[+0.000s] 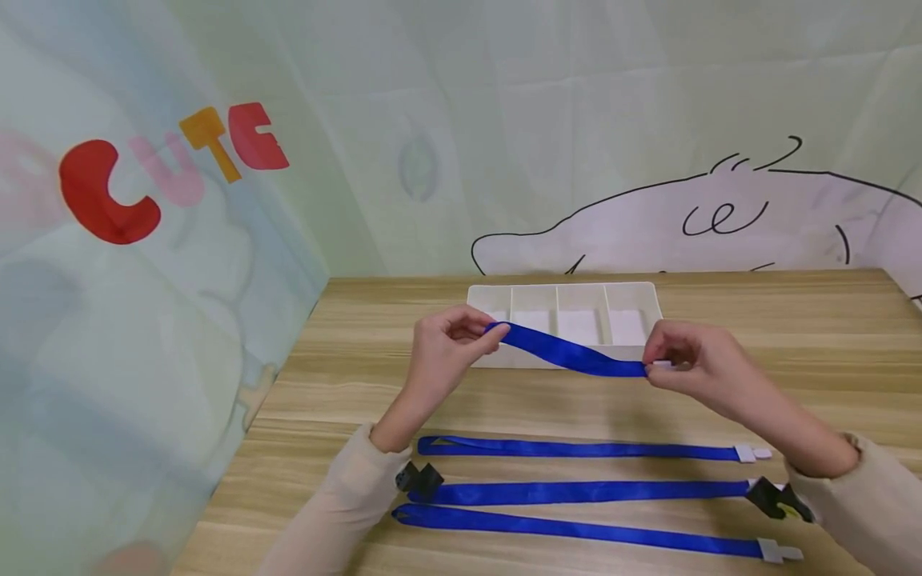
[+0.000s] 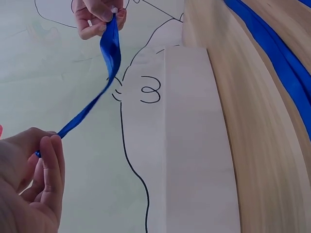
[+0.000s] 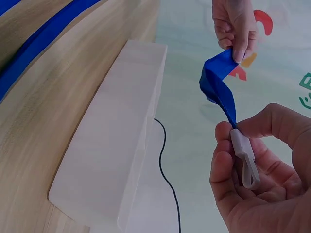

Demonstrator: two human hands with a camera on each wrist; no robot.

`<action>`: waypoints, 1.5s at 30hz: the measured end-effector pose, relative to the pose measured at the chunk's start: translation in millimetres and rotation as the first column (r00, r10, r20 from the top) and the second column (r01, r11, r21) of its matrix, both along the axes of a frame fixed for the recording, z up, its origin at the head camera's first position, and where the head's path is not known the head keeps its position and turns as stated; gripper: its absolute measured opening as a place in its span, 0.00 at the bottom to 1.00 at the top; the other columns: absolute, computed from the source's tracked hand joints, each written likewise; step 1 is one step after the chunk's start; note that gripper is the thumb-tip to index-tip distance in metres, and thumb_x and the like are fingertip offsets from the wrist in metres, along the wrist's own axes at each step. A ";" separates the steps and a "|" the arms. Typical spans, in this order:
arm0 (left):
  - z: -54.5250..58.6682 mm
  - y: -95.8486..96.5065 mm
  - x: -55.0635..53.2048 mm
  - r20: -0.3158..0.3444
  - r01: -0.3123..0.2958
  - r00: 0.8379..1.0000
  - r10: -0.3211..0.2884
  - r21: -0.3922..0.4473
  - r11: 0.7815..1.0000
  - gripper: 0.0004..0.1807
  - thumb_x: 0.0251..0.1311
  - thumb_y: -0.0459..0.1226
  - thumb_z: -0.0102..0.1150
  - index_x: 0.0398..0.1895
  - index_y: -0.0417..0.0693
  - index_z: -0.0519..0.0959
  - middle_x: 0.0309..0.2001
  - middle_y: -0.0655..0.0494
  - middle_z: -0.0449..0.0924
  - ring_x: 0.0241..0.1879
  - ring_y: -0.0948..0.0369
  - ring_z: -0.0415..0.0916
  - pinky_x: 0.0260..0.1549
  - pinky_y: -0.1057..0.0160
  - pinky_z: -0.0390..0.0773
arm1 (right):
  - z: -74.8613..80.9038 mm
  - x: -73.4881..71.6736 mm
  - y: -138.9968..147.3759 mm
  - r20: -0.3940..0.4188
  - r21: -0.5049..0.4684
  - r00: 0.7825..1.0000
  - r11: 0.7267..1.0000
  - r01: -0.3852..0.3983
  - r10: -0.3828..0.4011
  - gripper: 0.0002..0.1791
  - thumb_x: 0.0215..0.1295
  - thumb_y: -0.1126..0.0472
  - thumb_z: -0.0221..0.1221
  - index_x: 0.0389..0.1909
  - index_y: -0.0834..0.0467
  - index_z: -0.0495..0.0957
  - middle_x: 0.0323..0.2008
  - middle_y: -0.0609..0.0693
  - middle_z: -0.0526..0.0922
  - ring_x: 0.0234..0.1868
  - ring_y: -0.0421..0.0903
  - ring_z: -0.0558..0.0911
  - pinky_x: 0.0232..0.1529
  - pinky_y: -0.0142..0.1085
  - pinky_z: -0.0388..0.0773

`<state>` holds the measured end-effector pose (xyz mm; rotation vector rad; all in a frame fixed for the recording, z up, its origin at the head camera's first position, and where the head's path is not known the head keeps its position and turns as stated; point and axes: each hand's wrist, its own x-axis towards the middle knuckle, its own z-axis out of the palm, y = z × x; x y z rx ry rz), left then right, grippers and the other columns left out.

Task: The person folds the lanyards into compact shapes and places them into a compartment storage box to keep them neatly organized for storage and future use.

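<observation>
A folded blue lanyard [image 1: 565, 352] stretches between both hands above the table, sagging and partly twisted. My left hand [image 1: 448, 346] pinches its left end between thumb and fingers. At the other end, my right hand [image 1: 697, 362] holds it by the white plastic clip [image 3: 241, 145], with the thumb on top and the fingers curled beneath. Behind the lanyard stands a white tray [image 1: 515, 360] with several compartments, whose outer side shows large in both wrist views.
Three more blue lanyards lie stretched sideways on the wooden table: a far one [image 1: 540, 448], a middle one [image 1: 576, 493] and a near one [image 1: 576, 527]. White clips sit at their right ends. A printed cloth backdrop [image 1: 403, 96] rises behind the table and along its left.
</observation>
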<state>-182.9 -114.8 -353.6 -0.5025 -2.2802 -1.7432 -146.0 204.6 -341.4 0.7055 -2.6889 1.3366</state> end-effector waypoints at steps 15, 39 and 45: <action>8.5 16.5 10.0 -0.090 0.073 0.993 -0.080 -0.075 0.994 0.07 0.57 0.36 0.73 0.31 0.42 0.85 0.26 0.55 0.85 0.23 0.62 0.82 0.25 0.61 0.85 | 7.9 -6.7 -6.1 0.134 -0.125 0.987 0.989 -0.072 0.089 0.04 0.63 0.72 0.64 0.33 0.62 0.79 0.30 0.52 0.84 0.30 0.47 0.79 0.29 0.33 0.79; 14.8 58.8 19.2 -0.011 0.204 0.979 -0.204 -0.023 0.979 0.06 0.58 0.33 0.71 0.30 0.39 0.83 0.29 0.51 0.86 0.26 0.64 0.85 0.28 0.62 0.85 | 13.3 -6.9 -42.5 0.059 -0.261 0.992 0.961 -0.090 0.109 0.06 0.64 0.75 0.61 0.36 0.62 0.79 0.34 0.55 0.81 0.31 0.48 0.84 0.34 0.37 0.85; 14.8 60.8 20.3 0.049 0.250 0.966 -0.252 0.056 0.967 0.06 0.58 0.32 0.70 0.31 0.37 0.83 0.31 0.48 0.86 0.28 0.60 0.86 0.32 0.60 0.86 | 10.3 -6.0 -47.4 -0.007 -0.268 0.994 0.958 -0.103 0.105 0.06 0.64 0.74 0.62 0.36 0.60 0.79 0.33 0.52 0.81 0.32 0.46 0.83 0.32 0.34 0.84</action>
